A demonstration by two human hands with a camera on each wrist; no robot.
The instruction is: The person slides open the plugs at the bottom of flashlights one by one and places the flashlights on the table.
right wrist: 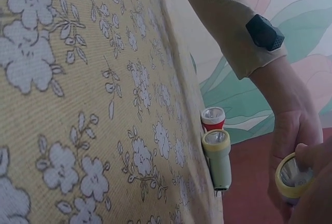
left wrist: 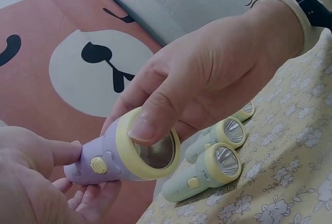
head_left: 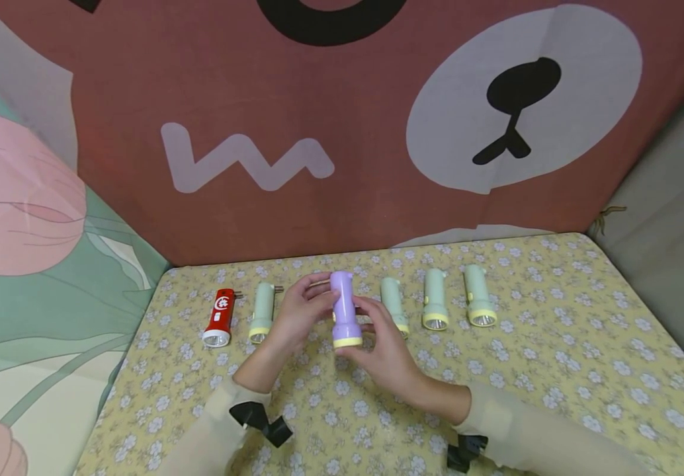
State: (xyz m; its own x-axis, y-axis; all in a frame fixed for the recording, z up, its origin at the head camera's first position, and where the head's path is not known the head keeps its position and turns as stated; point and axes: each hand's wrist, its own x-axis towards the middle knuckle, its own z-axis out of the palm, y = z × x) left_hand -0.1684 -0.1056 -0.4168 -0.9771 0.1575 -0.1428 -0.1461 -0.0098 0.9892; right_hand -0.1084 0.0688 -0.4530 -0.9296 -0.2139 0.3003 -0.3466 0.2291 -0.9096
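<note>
Both hands hold a purple flashlight (head_left: pixel 344 304) with a yellow rim above the middle of the table. My left hand (head_left: pixel 301 311) grips its narrow tail end between thumb and fingers, beside the switch (left wrist: pixel 98 165). At the lens end, my right hand (head_left: pixel 386 350) pinches the yellow rim, its thumb lying across the edge in the left wrist view. The lens (left wrist: pixel 160 152) faces down and toward the person. Just left of the left hand lies a pale green flashlight (head_left: pixel 262 305); another green flashlight (head_left: pixel 391 296) is partly hidden behind the right hand.
A red flashlight (head_left: pixel 221 314) with a white rim lies farthest left, its plug prongs sticking out. Two more green flashlights, one nearer (head_left: pixel 434 291) and one farther right (head_left: pixel 476 291), continue the row. A floral cloth (head_left: pixel 556 370) covers the table; a printed curtain (head_left: pixel 366 211) hangs behind.
</note>
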